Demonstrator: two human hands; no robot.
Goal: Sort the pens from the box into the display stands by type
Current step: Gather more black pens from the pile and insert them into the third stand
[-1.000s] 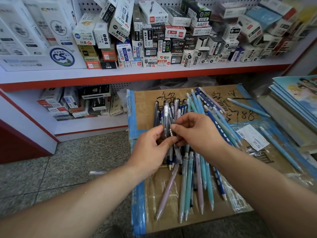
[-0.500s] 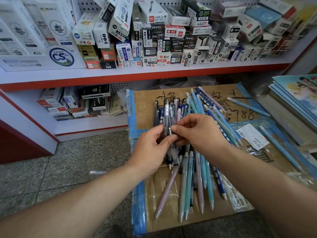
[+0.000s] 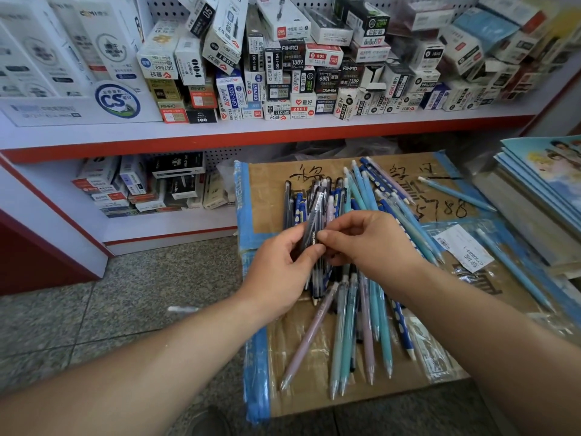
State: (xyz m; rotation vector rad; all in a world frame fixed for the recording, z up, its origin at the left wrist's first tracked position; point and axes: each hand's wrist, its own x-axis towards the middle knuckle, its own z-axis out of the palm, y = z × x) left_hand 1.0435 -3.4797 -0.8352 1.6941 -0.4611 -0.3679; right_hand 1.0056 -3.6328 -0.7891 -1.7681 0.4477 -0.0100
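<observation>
Above the cardboard box (image 3: 273,196), the left hand (image 3: 279,269) grips dark pens (image 3: 316,215); the right hand (image 3: 371,243) pinches one.

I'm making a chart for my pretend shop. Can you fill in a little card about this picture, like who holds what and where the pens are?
left grip: holds a bundle of dark pens
right grip: pinches a pen in that bundle
loose pens: pastel blue, green and pink, lying on the cardboard
cardboard: brown, blue tape at its edges, black handwriting
shelf: piled with small boxes
display stands: none in view
</observation>
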